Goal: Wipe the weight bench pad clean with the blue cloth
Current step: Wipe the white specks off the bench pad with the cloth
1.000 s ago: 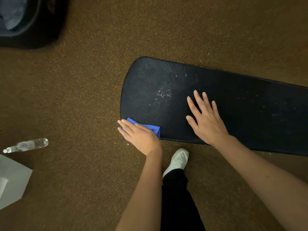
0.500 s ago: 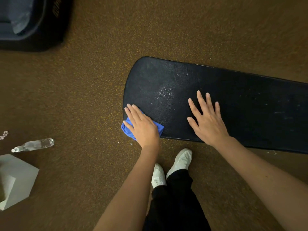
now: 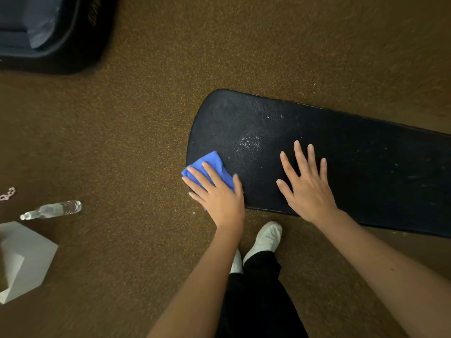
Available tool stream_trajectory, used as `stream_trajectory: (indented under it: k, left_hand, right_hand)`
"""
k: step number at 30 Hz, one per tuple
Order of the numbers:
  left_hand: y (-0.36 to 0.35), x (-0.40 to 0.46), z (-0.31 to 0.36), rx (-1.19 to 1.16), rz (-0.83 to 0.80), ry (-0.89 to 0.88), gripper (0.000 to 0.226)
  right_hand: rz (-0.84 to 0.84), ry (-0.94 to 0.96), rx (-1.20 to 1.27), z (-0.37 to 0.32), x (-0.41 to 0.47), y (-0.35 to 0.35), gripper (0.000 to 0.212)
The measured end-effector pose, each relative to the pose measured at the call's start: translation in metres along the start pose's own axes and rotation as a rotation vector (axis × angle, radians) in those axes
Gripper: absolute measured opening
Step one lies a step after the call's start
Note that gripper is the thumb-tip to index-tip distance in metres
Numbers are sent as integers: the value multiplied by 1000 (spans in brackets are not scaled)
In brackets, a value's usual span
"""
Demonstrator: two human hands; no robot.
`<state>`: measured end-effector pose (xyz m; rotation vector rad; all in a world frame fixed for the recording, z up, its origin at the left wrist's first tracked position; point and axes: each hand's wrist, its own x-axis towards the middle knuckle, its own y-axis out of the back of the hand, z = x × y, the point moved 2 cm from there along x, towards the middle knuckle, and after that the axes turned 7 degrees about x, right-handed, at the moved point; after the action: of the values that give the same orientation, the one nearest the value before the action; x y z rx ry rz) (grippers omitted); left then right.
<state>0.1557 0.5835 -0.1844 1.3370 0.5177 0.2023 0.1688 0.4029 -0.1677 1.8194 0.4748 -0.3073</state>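
- Weight bench pad (image 3: 341,167): black, long, above the brown carpet; its rounded end lies to the left.
- Blue cloth (image 3: 212,167): folded, on the pad's near-left corner.
- Left hand (image 3: 217,193): fingers straight, pressing the cloth flat.
- Right hand (image 3: 307,189): spread, palm braced on the pad.
- Progress: judged partway; white specks (image 3: 249,141) remain mid-pad, fainter marks farther right.
- Writing: gold lettering on the dark case (image 3: 92,18), unreadable.

**What you couldn't really make out**

The bench pad (image 3: 341,167) ran off the right edge. The left hand (image 3: 217,196) covered a good chunk of the blue cloth (image 3: 212,164). The dark case (image 3: 48,32) and white box (image 3: 22,259) got cropped, and the pink thing (image 3: 7,193) was too tiny to identify.
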Motion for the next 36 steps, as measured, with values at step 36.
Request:
stream_trajectory:
  k: [36]
  left_hand:
    - [-3, 28, 96, 96, 47, -504, 57]
  right_hand:
    - [-1, 33, 53, 10, 3, 8, 63]
